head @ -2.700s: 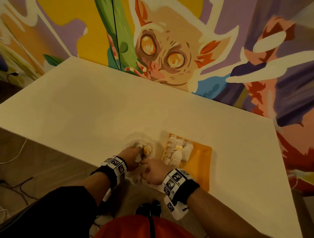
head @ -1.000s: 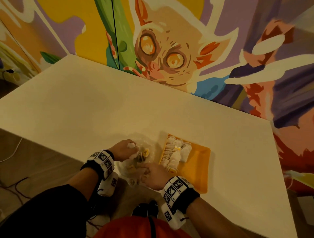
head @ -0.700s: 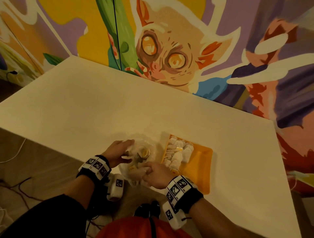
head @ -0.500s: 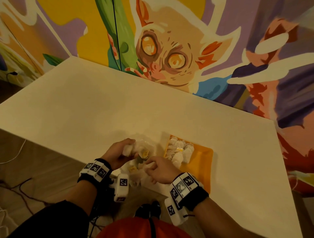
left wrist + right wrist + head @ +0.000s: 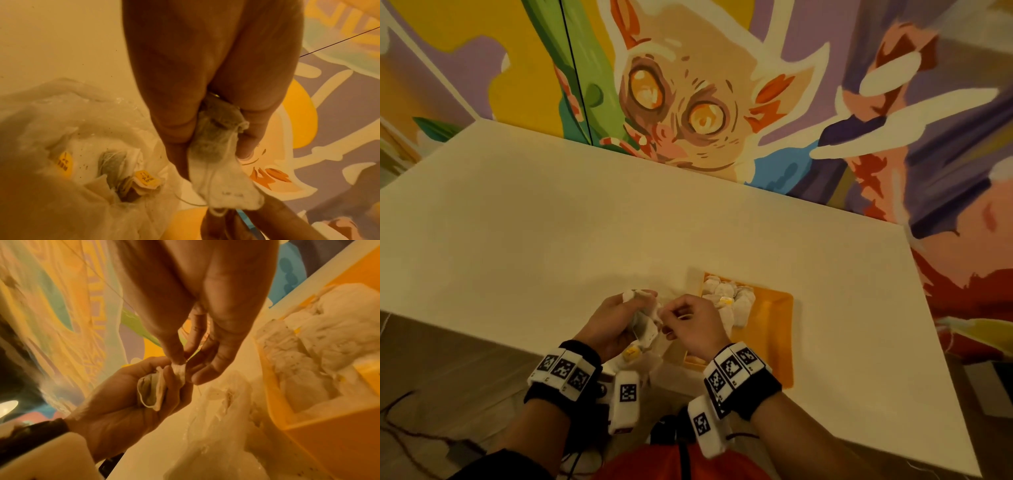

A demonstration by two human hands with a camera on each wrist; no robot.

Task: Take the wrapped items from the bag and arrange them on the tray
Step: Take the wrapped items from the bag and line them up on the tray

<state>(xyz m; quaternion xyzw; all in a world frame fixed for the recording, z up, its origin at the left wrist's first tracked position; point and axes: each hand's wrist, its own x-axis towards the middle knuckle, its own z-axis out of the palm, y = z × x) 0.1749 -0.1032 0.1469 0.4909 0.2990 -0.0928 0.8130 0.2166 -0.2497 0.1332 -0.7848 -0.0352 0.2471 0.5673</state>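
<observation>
The left hand (image 5: 616, 322) has lifted one wrapped item (image 5: 218, 160) out of the bag (image 5: 68, 146), the right hand (image 5: 695, 322) now pinches its corner, so placing on the tray (image 5: 774, 329) seems next.

Both forearms reach forward, each wrist wearing a black band with white marker blocks. The left hand (image 5: 616, 322) has its fingers curled, palm turned up to the right. The right hand (image 5: 693, 320) pinches with thumb and forefinger, touching the left fingertips (image 5: 164, 369).

head: high, looking down | wrists: close, along fingers | shared: tea bag (image 5: 643, 320)
</observation>
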